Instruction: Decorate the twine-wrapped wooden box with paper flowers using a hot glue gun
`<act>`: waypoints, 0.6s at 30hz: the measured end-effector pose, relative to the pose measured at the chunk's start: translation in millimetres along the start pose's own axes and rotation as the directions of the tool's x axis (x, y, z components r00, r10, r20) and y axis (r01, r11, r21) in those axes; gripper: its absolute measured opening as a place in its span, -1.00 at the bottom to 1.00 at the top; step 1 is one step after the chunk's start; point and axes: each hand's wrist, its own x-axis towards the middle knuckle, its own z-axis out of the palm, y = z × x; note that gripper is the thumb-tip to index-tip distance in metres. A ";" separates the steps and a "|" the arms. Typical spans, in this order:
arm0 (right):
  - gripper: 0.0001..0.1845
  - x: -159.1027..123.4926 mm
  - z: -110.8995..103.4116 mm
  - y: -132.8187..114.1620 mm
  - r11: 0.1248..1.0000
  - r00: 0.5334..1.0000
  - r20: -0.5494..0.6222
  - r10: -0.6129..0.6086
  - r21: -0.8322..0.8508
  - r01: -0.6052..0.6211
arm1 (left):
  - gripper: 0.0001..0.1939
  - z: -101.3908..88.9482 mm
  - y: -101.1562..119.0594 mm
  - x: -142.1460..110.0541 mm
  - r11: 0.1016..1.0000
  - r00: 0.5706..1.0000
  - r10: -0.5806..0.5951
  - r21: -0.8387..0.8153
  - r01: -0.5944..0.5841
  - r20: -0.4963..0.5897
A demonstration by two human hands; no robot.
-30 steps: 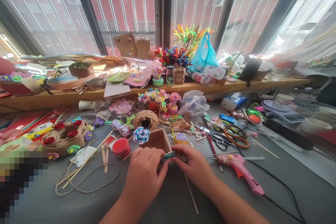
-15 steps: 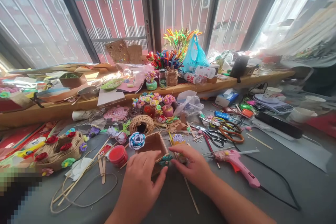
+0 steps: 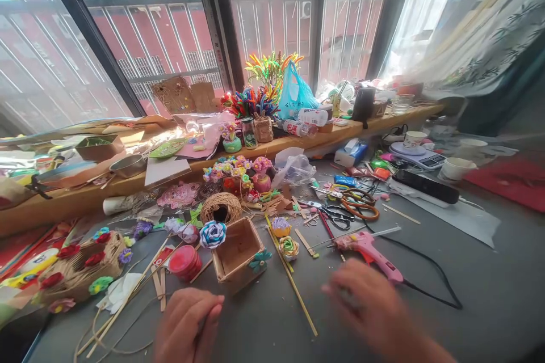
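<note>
A small open cardboard box (image 3: 230,281) stands in the middle of the table. A blue-and-white paper rose (image 3: 213,235) sits at its left rim, and a teal flower (image 3: 260,260) is on its right side. My left hand (image 3: 187,320) is apart from the box, in front and to its left; its fingers are curled together and nothing shows in them. My right hand (image 3: 361,300) is smeared by motion over the table, right of a thin wooden stick (image 3: 298,292) and nearest the pink glue gun (image 3: 374,258). Its fingers cannot be made out.
Behind the box lie a twine ball (image 3: 221,207), a yellow-green paper rose (image 3: 289,248) and a purple flower (image 3: 281,226). Red round tubs (image 3: 184,262) and a twine-wrapped flower box (image 3: 85,261) are at left. Scissors (image 3: 336,218) lie back right; the glue gun's cord (image 3: 434,272) loops rightward.
Both hands have come away from the box, the left toward the front left, the right to the right. The box now stands alone with the teal flower on it. The view has turned rightward.
</note>
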 end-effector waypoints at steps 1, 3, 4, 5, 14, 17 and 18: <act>-0.89 -9.4 -10.0 14.0 0.987 0.988 -0.067 0.141 -0.074 -0.146 | -0.79 4.8 0.9 3.1 0.999 0.999 0.010 0.049 -0.008 -0.034; -0.72 -26.7 -28.3 45.0 0.900 0.920 -0.130 0.370 -0.195 -0.390 | -0.72 15.1 3.3 10.3 0.990 0.998 -0.001 0.143 0.010 -0.058; -0.67 -34.6 -35.6 59.5 0.855 0.886 -0.132 0.445 -0.233 -0.464 | -0.67 19.8 4.4 14.0 0.985 0.999 -0.009 0.171 0.018 -0.052; -0.64 -41.8 -41.2 72.0 0.815 0.852 -0.108 0.512 -0.253 -0.521 | -0.65 23.8 5.2 17.6 0.983 0.999 -0.015 0.184 0.022 -0.037; -0.61 -35.6 -44.1 99.4 0.693 0.687 0.099 0.720 -0.158 -0.703 | -0.81 20.8 -0.1 36.2 0.995 1.000 -0.008 0.102 0.011 -0.026; -0.66 -24.8 -49.3 98.2 0.667 0.644 0.190 0.741 -0.089 -0.740 | -0.79 17.3 -0.3 33.5 0.995 0.999 0.001 0.098 0.003 -0.041; -0.66 -23.6 -51.4 96.6 0.651 0.632 0.188 0.752 -0.064 -0.756 | -0.77 17.2 0.9 31.8 0.994 0.999 0.010 0.106 -0.005 -0.046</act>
